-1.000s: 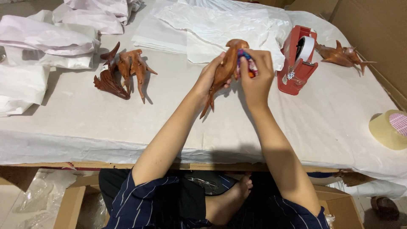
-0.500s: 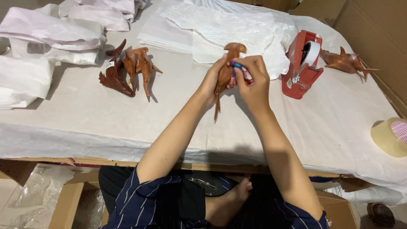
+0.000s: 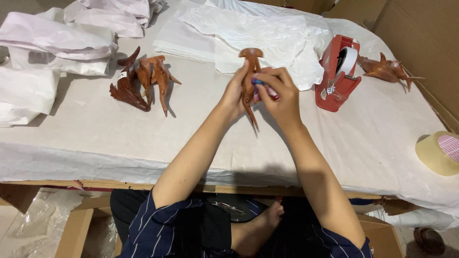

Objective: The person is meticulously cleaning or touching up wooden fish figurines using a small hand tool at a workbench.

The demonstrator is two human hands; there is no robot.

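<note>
1. Above the paper-covered table (image 3: 95,138), left hand (image 3: 234,93) is closed around a brown wooden carving (image 3: 248,79), held mid-air.
2. Right hand (image 3: 279,93) pinches a small pink-and-blue marker (image 3: 266,88) against it.
3. Risk: thin tail could snap under pressure; marker may slip.

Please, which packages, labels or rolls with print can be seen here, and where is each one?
Small white tag: on the brown carvings at the left.
Sticker: pale patch on the red tape dispenser's side.
Tape roll: round, yellowish, pink-patterned core, at the table's right edge.
</note>
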